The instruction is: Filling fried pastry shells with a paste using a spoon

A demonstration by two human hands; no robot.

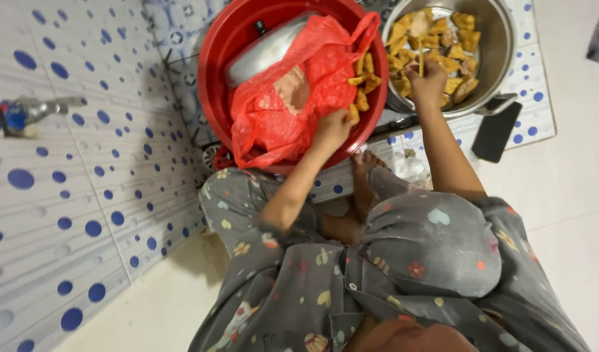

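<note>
Golden fried tofu pieces [363, 83]: light, soft, oily, crumbly; best pinched at the sides. Located in round red plastic basin [211, 65], right side. Left hand [332, 127] grasping one; right hand [428, 81] pinching thin stick over round steel pot [501, 45].

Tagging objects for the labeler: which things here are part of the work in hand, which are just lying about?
In use:
left hand
right hand
red plastic bag
fried pieces
red basin
steel pot
thin stick

Lying about:
dark phone
metal lid
tap
</note>
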